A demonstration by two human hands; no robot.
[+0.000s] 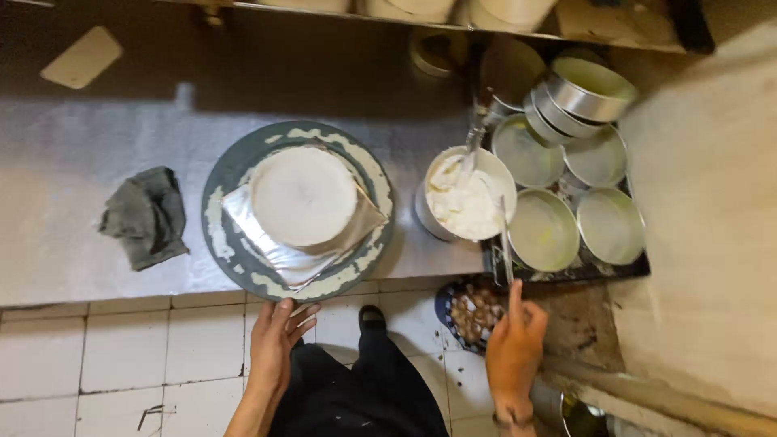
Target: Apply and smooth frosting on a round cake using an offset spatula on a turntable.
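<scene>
One head-worn camera looks almost straight down. The bench [97,243] fills the upper frame, close; tiled floor [121,356] runs below.
</scene>
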